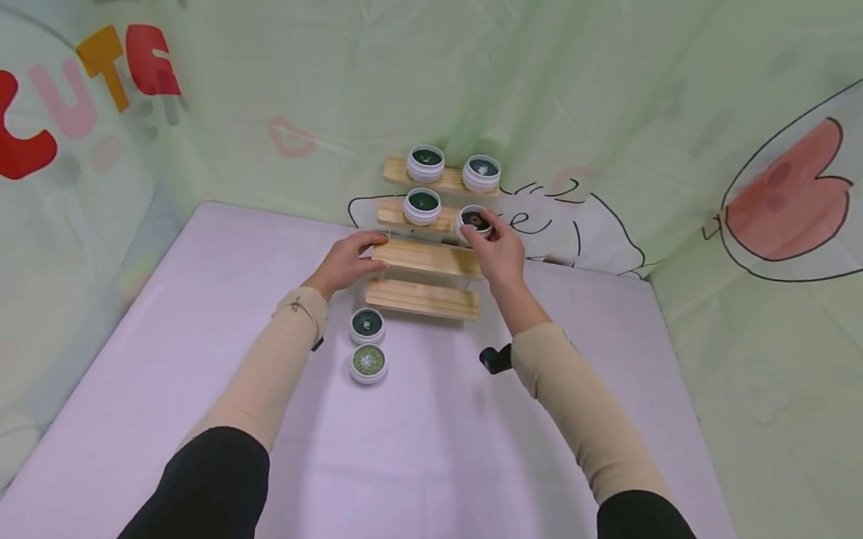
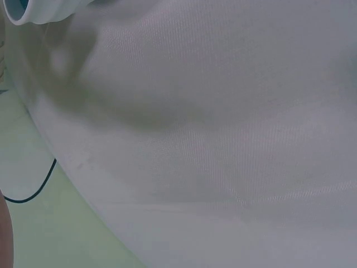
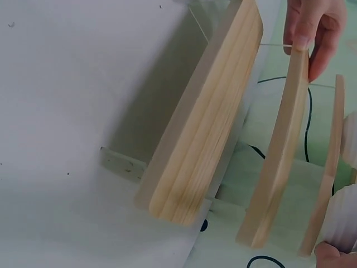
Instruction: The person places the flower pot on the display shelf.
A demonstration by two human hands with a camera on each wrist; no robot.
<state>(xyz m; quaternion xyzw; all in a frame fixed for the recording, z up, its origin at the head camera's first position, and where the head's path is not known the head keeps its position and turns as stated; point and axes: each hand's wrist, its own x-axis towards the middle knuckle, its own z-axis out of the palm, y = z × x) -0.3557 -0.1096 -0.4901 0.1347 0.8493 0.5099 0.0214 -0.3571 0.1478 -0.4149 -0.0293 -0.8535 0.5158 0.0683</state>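
Note:
A tiered wooden display stand [image 1: 422,301] with clear side supports stands near the table's back edge. My left hand [image 1: 351,260] grips the left end of its second step from the bottom; the right wrist view shows the thumb of that hand [image 3: 317,25] on top. On the step above, my right hand [image 1: 506,256] pinches a small white jar [image 1: 471,217] with dark contents at the right end. Beside it sits a jar with dark green contents [image 1: 423,205]. Two dark-filled jars, one left [image 1: 426,162] and one right [image 1: 482,173], occupy the top step.
In front of the stand's left side, a dark-filled jar [image 1: 367,325] and a jar with speckled green contents [image 1: 368,362] stand on the lilac tablecloth [image 1: 402,468]. A printed green curtain [image 1: 325,70] hangs right behind the stand.

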